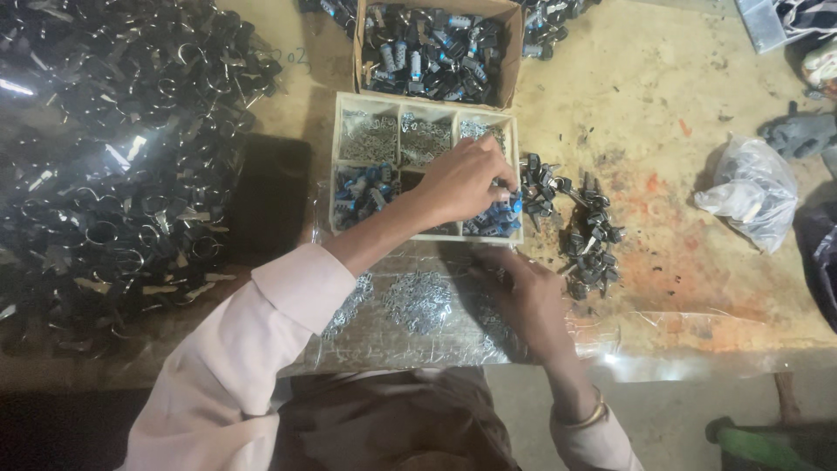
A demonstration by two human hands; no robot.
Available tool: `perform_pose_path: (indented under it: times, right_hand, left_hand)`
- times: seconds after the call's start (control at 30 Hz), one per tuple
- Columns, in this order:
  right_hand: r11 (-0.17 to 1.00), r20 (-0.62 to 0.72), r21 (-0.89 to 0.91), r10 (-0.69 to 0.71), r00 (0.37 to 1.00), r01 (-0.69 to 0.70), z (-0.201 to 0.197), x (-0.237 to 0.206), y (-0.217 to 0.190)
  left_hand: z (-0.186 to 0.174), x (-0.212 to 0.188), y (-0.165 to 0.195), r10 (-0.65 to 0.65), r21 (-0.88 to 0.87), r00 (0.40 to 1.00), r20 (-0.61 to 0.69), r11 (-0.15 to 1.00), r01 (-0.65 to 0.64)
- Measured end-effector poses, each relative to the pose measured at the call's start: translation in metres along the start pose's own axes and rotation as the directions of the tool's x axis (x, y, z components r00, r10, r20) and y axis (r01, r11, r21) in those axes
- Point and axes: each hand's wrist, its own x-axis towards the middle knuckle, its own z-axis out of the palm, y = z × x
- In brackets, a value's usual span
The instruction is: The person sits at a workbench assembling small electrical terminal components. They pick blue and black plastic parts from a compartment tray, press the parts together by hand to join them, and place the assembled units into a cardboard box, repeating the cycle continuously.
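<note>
Blue-black parts (495, 220) pinched by left hand (462, 179) in lower-right cell of divided tray (425, 102) | right hand (523, 292) flat, fingers loosely spread on small metal pieces (418, 301) over clear plastic sheet (392, 344) | black parts pile (588, 235) just right of tray

— What sort of place is this?
— A small assembly workshop. The stained, scuffed desk (663, 113) carries a divided tray (514, 179) of tiny metal parts, a cardboard box (513, 52) of black pieces, and 1 huge heap of black clips (113, 157).
</note>
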Motion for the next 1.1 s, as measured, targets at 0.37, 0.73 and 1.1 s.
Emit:
perform_pose_path:
  times: [0.37,0.73,1.1]
  right_hand:
    - [0.974,-0.083,-0.218,-0.073,0.994,0.053,0.002,0.005,-0.013]
    - [0.935,0.021,-0.23,-0.272,0.962,0.269,-0.004,0.066,-0.01]
    - [0.907,0.083,-0.227,-0.345,0.935,0.355,0.042,0.107,-0.014]
  left_hand:
    - [0.006,-0.014,-0.007,0.149,0.028,0.969,-0.197,0.989,-0.146]
    - [-0.038,-0.103,-0.027,-0.097,-0.515,0.941,-0.325,0.852,-0.09]
    - [-0.022,-0.131,-0.045,-0.295,-0.693,0.893,-0.339,0.721,-0.025]
